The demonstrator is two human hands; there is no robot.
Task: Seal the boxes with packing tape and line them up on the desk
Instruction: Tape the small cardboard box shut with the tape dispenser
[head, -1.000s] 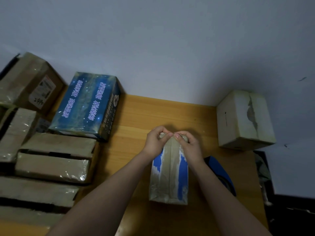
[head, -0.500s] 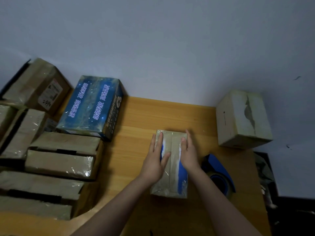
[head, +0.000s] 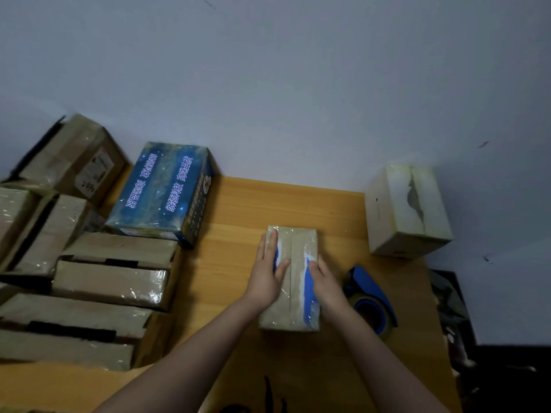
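Pressing the small taped box (head: 298, 248) in the middle of the bench (head: 238, 210): my left hand (head: 264, 278) flat on top, right hand (head: 325, 283) flat along its right edge, blue tape dispenser (head: 371, 289) just beside.

A plain blue-grey wall (head: 298, 84) stood beyond my left hand (head: 264, 283) and right hand (head: 326, 283), with a small dark mark (head: 483, 144) on it up to the right. Well right of my right hand lay dim clutter (head: 447, 296) that I couldn't identify.
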